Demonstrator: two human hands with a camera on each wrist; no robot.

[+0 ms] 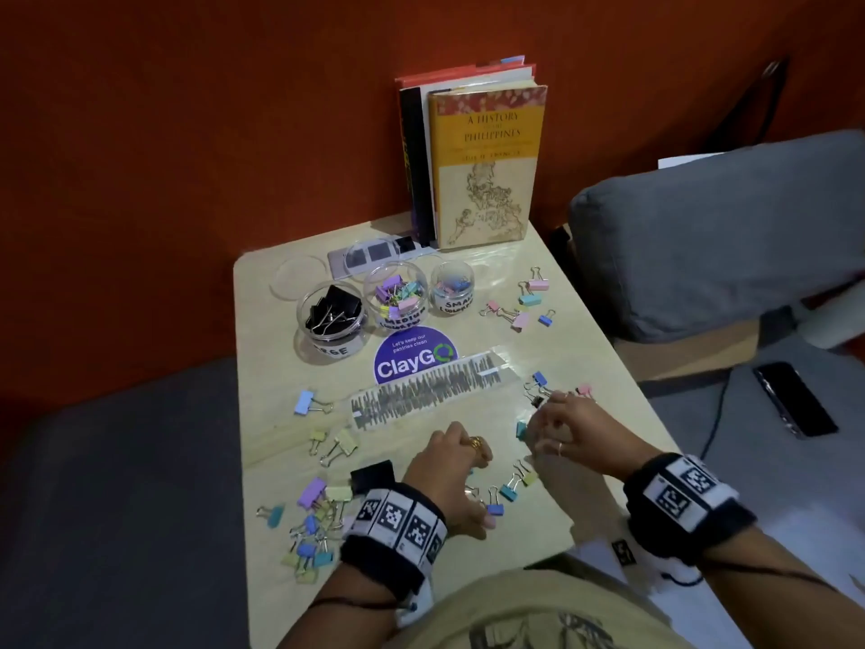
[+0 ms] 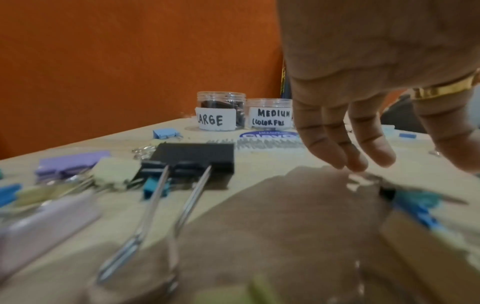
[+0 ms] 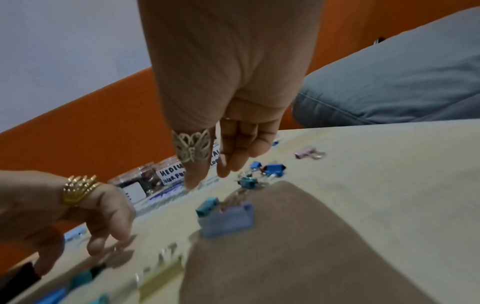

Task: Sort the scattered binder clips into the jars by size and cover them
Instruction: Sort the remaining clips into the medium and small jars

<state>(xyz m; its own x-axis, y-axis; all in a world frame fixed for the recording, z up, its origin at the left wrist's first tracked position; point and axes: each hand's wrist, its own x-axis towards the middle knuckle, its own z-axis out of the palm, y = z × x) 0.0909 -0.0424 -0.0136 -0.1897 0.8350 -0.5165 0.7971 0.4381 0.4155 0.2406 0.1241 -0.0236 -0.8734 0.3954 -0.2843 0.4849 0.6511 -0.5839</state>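
Three open clear jars stand at the back of the table [image 1: 552,339]: large [image 1: 332,316] with black clips, medium [image 1: 395,295] and small [image 1: 451,285] with pastel ones. Coloured binder clips lie scattered at the left [image 1: 311,522], the right back [image 1: 524,302] and between my hands. My left hand [image 1: 468,480] hangs over the near middle with relaxed fingers [image 2: 350,162], holding nothing. A large black clip [image 2: 194,162] lies just left of it. My right hand [image 1: 543,423] points its fingers [image 3: 226,172] down over small clips [image 3: 246,182] and grips none.
Two clear lids [image 1: 299,276] lie behind the jars. Books [image 1: 482,166] stand against the orange wall. A round sticker [image 1: 414,356] and a taped strip mark the table's middle. A grey cushion [image 1: 721,236] and a phone [image 1: 795,398] lie to the right.
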